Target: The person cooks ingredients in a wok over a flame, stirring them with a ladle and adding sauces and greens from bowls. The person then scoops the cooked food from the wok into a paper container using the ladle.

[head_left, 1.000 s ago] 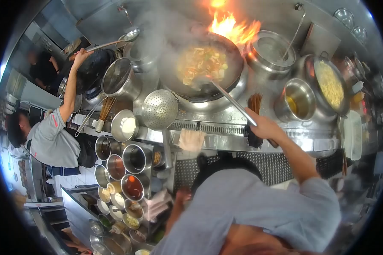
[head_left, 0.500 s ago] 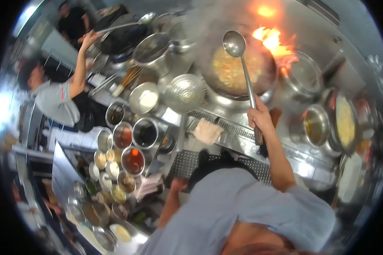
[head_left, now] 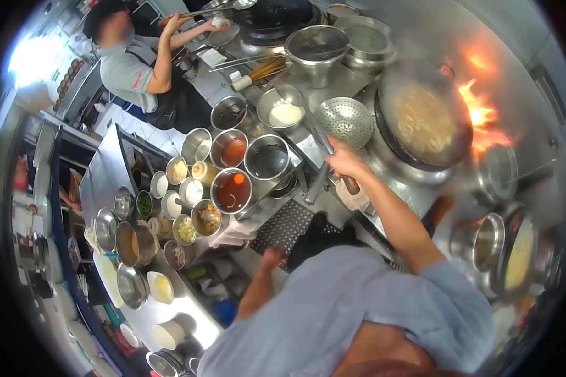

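My right hand [head_left: 346,159] is closed round the handle of a metal ladle [head_left: 321,133]. The ladle's head reaches over a steel bowl [head_left: 271,120] with white contents, at its right edge. Beside the ladle lies a perforated strainer [head_left: 344,120], close to my hand. My left hand [head_left: 271,259] hangs low by my side, near a pale cloth [head_left: 236,234]; its fingers are too blurred to make out. A wok [head_left: 383,135] holding steaming food [head_left: 424,119] sits on the burner at the right, tilted.
Flames [head_left: 481,119] rise along the wok's far right side. Pots of red sauce [head_left: 231,188] and dark liquid [head_left: 266,157] stand left of me among several small ingredient containers. A co-worker [head_left: 132,69] holds a ladle at another wok [head_left: 277,16]. A noodle-filled pan [head_left: 520,254] is at right.
My right hand has moved left with the ladle, from over the wok to the bowl of white contents. The view has shifted, and the co-worker's other hand now shows.
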Demonstrator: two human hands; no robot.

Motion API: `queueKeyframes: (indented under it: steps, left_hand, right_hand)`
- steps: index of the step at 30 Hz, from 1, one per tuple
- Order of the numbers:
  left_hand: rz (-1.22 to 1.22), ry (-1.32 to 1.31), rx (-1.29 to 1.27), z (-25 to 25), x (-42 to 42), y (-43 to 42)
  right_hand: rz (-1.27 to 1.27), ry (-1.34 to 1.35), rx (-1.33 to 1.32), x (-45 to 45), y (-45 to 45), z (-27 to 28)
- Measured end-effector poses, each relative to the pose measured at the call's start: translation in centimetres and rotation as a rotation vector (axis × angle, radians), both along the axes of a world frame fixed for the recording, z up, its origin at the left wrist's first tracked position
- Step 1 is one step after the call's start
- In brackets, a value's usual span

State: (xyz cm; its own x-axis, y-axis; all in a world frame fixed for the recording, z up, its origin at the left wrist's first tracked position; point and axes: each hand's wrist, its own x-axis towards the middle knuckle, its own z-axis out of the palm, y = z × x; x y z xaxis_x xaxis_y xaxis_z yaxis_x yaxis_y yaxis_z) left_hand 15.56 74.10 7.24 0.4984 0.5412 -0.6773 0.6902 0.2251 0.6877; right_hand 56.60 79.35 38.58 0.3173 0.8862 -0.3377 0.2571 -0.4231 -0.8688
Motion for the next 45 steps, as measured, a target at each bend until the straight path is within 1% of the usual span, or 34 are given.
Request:
queueKeyframes:
  steps: [1, 2, 3, 4, 6, 7, 8, 9, 10, 11, 13, 15, 17, 18, 20, 21, 22, 24, 26, 28, 29, 30, 31, 32, 34, 36, 37, 38, 40, 41, 42, 43, 44, 45]
  left_hand:
    - [0.104, 0.051, -0.036, 2.1, 0.7, -0.2]
    - [0.208, 0.102, -0.073, 3.4, 1.1, -0.3]
    - [0.220, 0.098, -0.073, 1.4, 0.1, -0.6]
    - [0.071, -0.004, 0.085, -2.9, -2.0, -1.3]
    - [-0.073, -0.104, 0.242, -4.3, -2.9, -2.0]
    - [-0.118, -0.021, 0.256, -2.5, -2.6, -2.4]
    - [-0.141, 0.021, 0.263, -2.6, -2.7, -2.7]
    - [-0.165, 0.063, 0.269, -2.6, -2.8, -3.0]
    - [-0.096, 0.020, 0.230, -4.9, -3.8, -3.6]
    - [-0.064, -0.002, 0.213, -6.0, -4.1, -3.7]
    - [-0.045, -0.005, 0.145, -6.7, -4.3, -3.3]
    - [-0.060, 0.012, 0.098, -6.5, -3.8, -2.8]
    - [-0.263, 0.230, 0.205, -3.2, -1.7, -1.6]
    - [-0.269, 0.231, 0.208, -2.9, -1.1, -1.1]
    - [0.051, 0.155, -0.029, -3.4, -0.5, -0.3]
    - [0.042, 0.156, -0.026, -3.6, -0.2, 0.0]
    - [-0.029, 0.056, 0.126, -4.7, -0.1, 0.3]
    - [-0.111, -0.044, 0.281, -4.9, 0.3, 0.9]
    - [0.093, -0.011, -0.149, -3.5, 2.0, 1.8]
    - [0.076, 0.071, -0.165, -0.8, 3.7, 1.6]
    - [0.071, 0.150, -0.185, 0.3, 4.5, 1.9]
    - [-0.247, 0.053, 0.049, -4.7, 2.6, 2.5]
    - [-0.295, 0.051, 0.052, -6.3, 1.3, 2.2]
    - [-0.383, 0.024, 0.096, -6.8, 1.1, 2.9]
    - [-0.573, 0.031, 0.202, -4.8, 2.0, 3.8]
    - [-0.739, 0.052, 0.325, -0.8, 3.9, 4.0]
    - [-0.759, 0.056, 0.377, 0.8, 4.6, 3.8]
    - [-0.753, 0.057, 0.392, 2.9, 5.6, 3.4]
    - [-0.691, -0.033, 0.454, 2.4, 5.2, 3.4]
    - [-0.361, -0.170, -0.034, 0.0, 5.0, 4.2]
    - [-0.196, -0.242, -0.282, -1.4, 5.0, 4.9]
    - [-0.013, -0.294, -0.518, -2.7, 5.1, 5.6]
    - [-0.096, -0.218, -0.495, -3.3, 5.4, 6.1]
    - [-0.139, -0.181, -0.483, -4.7, 5.7, 6.5]
  right_hand:
    - [0.012, -0.113, -0.047, -0.2, 0.8, -0.2]
    - [0.025, -0.117, -0.045, -0.3, 1.3, -0.4]
    - [0.012, -0.136, -0.068, -0.4, 1.7, -0.5]
    - [-0.002, -0.154, -0.091, -0.4, 2.0, -0.6]
    - [0.010, -0.092, -0.086, -0.6, 2.0, 0.2]
    - [0.011, -0.028, -0.082, -0.6, 2.0, 0.5]
    - [0.013, -0.029, -0.083, -0.2, 2.2, -0.1]
    - [-0.013, 0.145, -0.074, 0.4, 2.3, -1.2]
    - [-0.043, 0.320, -0.064, 0.8, 2.3, -1.8]
    - [-0.046, 0.321, -0.063, 1.1, 2.1, -1.8]
    - [-0.135, 0.731, -0.024, 1.5, 1.6, -1.4]
    - [-0.147, 0.769, -0.014, 1.8, 1.0, -0.9]
    - [-0.163, 0.810, -0.006, 1.9, 0.2, -0.1]
    - [-0.154, 0.782, 0.005, 1.7, -0.3, 0.7]
    - [-0.154, 0.755, 0.023, 1.7, -1.0, 1.6]
    - [-0.130, 0.737, 0.029, 1.7, -1.3, 1.8]
    - [-0.106, 0.720, 0.036, 1.7, -1.5, 2.1]
    - [-0.119, 0.732, 0.050, 1.6, -1.9, 2.9]
    - [-0.137, 0.743, 0.071, 1.7, -2.2, 3.1]
    - [-0.172, 0.987, 0.096, 2.3, -2.4, 2.8]
    - [-0.199, 0.990, 0.116, 2.9, -2.6, 1.7]
    - [-0.164, 1.359, 0.176, 3.7, -2.9, 0.1]
    - [-0.117, 1.722, 0.254, 4.7, -3.7, -0.7]
    - [-0.084, 1.746, 0.302, 4.8, -5.0, 0.0]
    - [-0.155, 1.673, 0.392, 5.1, -8.7, 1.1]
    - [-0.188, 1.639, 0.483, 5.6, -13.0, 3.3]
    - [-0.215, 1.631, 0.507, 6.2, -15.3, 3.9]
    - [-0.287, 1.539, 0.542, 6.7, -17.6, 4.4]
    - [-0.467, 1.292, 0.571, 7.0, -21.9, 6.6]
    - [-0.571, 1.134, 0.566, 6.8, -23.8, 8.1]
    - [-0.574, 1.129, 0.566, 6.6, -25.2, 9.0]
    - [-0.712, 0.970, 0.527, 6.6, -26.4, 9.8]
    - [-0.842, 0.804, 0.487, 6.8, -27.3, 10.2]
    - [-0.842, 0.799, 0.488, 7.3, -27.9, 10.0]
